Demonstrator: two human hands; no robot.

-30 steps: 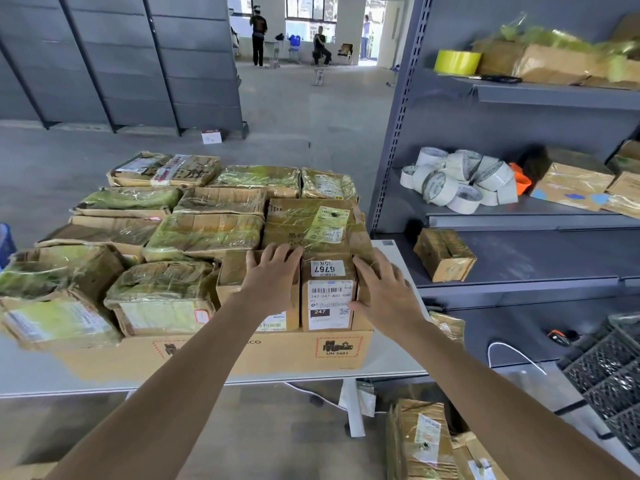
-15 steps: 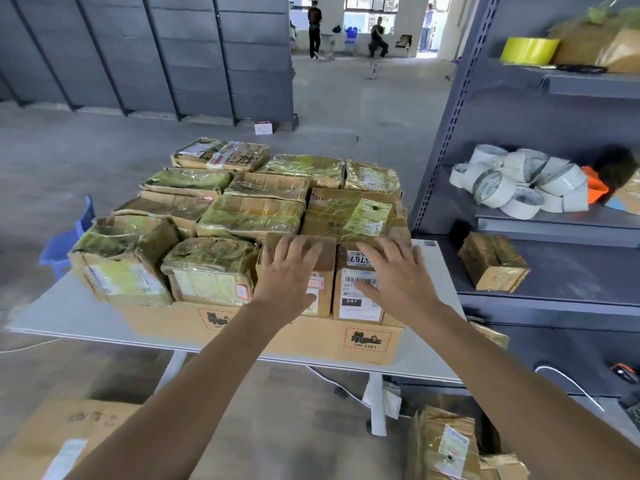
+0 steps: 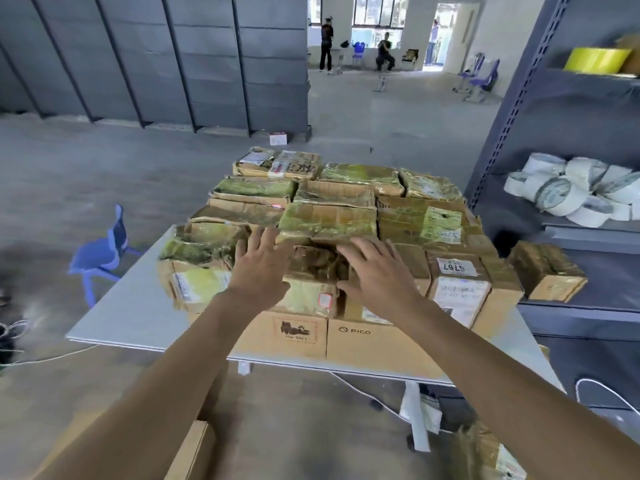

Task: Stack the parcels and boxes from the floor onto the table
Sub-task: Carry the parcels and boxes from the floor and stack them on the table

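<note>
Both grips apart: left hand (image 3: 259, 268) and right hand (image 3: 379, 273) lay flat, fingers straight, on taped parcel (image 3: 313, 266) in front row of stack (image 3: 329, 216) on table (image 3: 131, 317). Step seemed settling it square. Next likely: stoop for floor parcel (image 3: 485, 453).

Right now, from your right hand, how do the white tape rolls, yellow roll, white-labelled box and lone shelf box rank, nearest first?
1. White-labelled box, on the table beside the right hand.
2. Lone shelf box, lower shelf.
3. White tape rolls, middle shelf.
4. Yellow roll, top shelf.
</note>
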